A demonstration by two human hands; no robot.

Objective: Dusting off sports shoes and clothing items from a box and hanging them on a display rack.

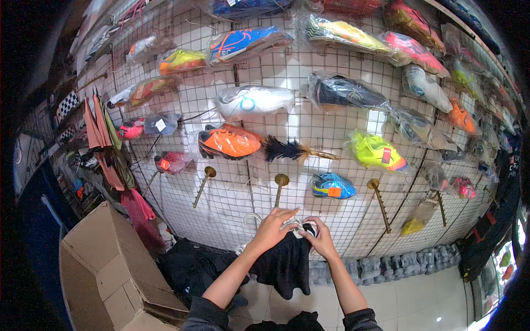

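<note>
A black garment point(283, 265), soft and draped, hangs down from my two hands in front of the wire grid wall. At its top edge is a small white piece point(297, 229), perhaps a cord or part of a hanger; which one I cannot tell. My left hand point(274, 228) pinches this white piece from the left, fingers stretched toward the wall. From the right, my right hand point(318, 237) grips the garment's top edge with thumb and fingers. A white hanger hook point(251, 219) shows just beyond my left hand.
Plastic-wrapped sports shoes point(230, 141) cover the wire grid point(265, 194). Metal display pegs point(379, 207) stick out toward me. A cardboard box point(103, 265) stands at left, beside dark clothing point(190, 265). Grey wrapped items point(397, 265) line the wall's foot. A feather duster point(298, 149) hangs there.
</note>
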